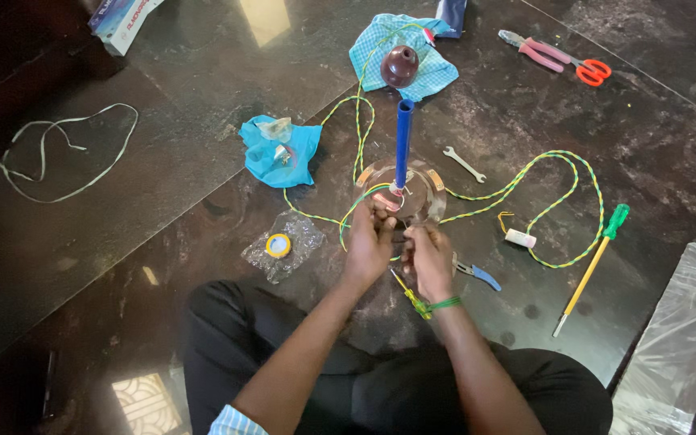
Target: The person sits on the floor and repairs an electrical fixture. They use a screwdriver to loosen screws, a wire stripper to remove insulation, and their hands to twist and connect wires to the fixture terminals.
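Head view: my left hand (370,242) and right hand (428,256) pinch wires at the clear round base (427,197); tugging might topple its blue tube (403,141).

Blue-and-white box (125,18) at top left; clear plastic bag (674,338) at right edge; clear wrapper (293,242) near centre

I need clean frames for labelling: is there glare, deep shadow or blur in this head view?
Head view: the polished dark floor mirrors bright window patches at the top and bottom left; the left edge sinks into shadow; the left hand, right hand and blue tube are evenly lit and sharp.
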